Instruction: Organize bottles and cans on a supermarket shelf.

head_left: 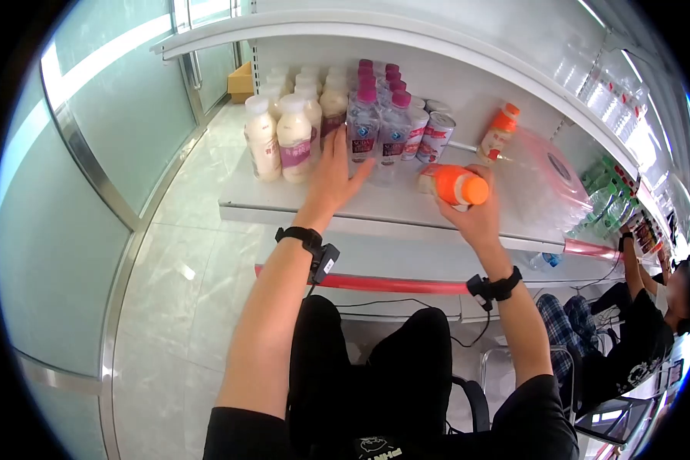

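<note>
My right hand (477,219) is wrapped round an orange-capped drink bottle (454,184), which is tilted with its cap toward me over the front of the shelf (406,203). With fingers stretched out, my left hand (334,181) reaches between the cream-coloured milk drink bottles (294,138) and the pink-capped water bottles (364,126). Its fingertips are right at the label of a milk drink bottle farther back, and its thumb points toward the water bottles. Behind the held bottle stand red-and-white cans (437,136). Another orange-capped bottle (499,132) stands upright near the back panel.
A clear plastic box (548,180) with a pinkish lid sits on the shelf's right. Above runs an upper shelf (376,24); below is a red-edged shelf (391,284). Frosted glass doors (84,176) line the left. A seated person (636,337) works at right.
</note>
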`<action>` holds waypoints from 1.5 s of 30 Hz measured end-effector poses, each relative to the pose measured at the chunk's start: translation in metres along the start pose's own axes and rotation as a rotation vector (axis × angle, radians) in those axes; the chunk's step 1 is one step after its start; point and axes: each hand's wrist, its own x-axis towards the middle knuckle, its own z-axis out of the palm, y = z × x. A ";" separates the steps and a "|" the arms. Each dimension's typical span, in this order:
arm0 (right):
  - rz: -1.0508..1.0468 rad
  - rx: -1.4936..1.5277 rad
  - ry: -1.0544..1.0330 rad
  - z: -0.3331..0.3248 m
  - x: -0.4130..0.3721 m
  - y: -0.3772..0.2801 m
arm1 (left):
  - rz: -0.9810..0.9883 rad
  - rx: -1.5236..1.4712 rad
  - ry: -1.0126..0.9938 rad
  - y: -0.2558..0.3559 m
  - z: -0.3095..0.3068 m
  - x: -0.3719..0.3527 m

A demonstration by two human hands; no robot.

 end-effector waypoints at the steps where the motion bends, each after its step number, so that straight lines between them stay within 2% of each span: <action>1: 0.027 0.082 -0.004 0.005 -0.001 -0.004 | 0.000 0.001 -0.003 0.003 -0.002 -0.001; 2: 0.033 0.085 -0.003 0.011 -0.001 -0.010 | 0.108 0.013 0.069 0.004 -0.006 -0.002; 3: 0.139 0.272 -0.016 0.016 0.002 -0.018 | 0.216 0.025 0.142 0.008 -0.011 -0.001; 4: 0.243 0.458 -0.029 0.019 0.004 -0.026 | 0.217 0.028 0.139 0.018 -0.018 -0.004; 6: 0.222 0.417 0.012 0.022 0.011 -0.039 | 0.422 0.078 0.000 0.040 -0.031 -0.015; 7: 0.221 0.468 0.026 0.025 0.013 -0.042 | 0.434 0.081 -0.001 0.049 -0.029 -0.020; 8: 0.228 0.518 0.040 0.028 0.013 -0.044 | 0.406 0.022 -0.049 0.062 -0.021 -0.027; 10: 0.209 0.436 0.044 0.026 0.014 -0.051 | 0.378 -0.040 -0.116 0.079 -0.003 -0.032; 12: 0.237 0.355 -0.043 0.022 0.014 -0.054 | 0.101 -0.262 -0.047 0.088 0.015 -0.033; 13: 0.257 0.362 -0.143 0.014 0.014 -0.055 | 0.106 -0.261 -0.053 0.091 0.019 -0.033; 14: 0.261 0.367 -0.138 0.012 0.012 -0.048 | 0.061 -0.290 -0.003 0.093 0.022 -0.034; 16: 0.148 0.825 -0.103 0.015 0.003 -0.025 | 0.017 -0.304 0.040 0.091 0.025 -0.037; 18: 0.249 0.877 -0.086 0.015 -0.005 0.014 | -0.097 -0.301 -0.008 0.079 0.029 -0.043; 20: 0.355 0.580 -0.050 0.020 -0.017 0.059 | -0.083 -0.308 0.024 0.081 0.019 -0.045; 21: 0.350 0.598 -0.057 0.020 -0.021 0.072 | -0.062 -0.340 0.038 0.082 0.013 -0.048; 23: 0.483 0.509 0.035 0.023 -0.023 0.090 | -0.070 -0.337 0.031 0.082 0.003 -0.052; 26: 0.478 0.413 0.030 0.031 -0.027 0.093 | -0.086 -0.297 -0.009 0.073 -0.004 -0.060; 34: 0.523 0.460 0.044 0.019 -0.024 0.081 | -0.034 -0.178 0.025 0.060 -0.041 -0.029; 38: 0.518 0.448 0.056 0.021 -0.026 0.081 | 0.007 -0.093 0.165 0.029 -0.039 -0.019; 40: 0.509 0.439 0.037 0.021 -0.027 0.081 | -0.112 -0.194 0.238 0.027 -0.034 -0.017; 42: 0.499 0.421 0.000 0.019 -0.023 0.076 | -0.119 -0.160 0.264 0.025 -0.033 -0.014; 44: 0.465 0.332 -0.053 0.017 -0.024 0.063 | -0.251 -0.053 -0.020 0.025 -0.038 -0.021; 45: 0.465 0.331 -0.064 0.019 -0.025 0.064 | -0.178 -0.002 -0.025 0.022 -0.037 -0.022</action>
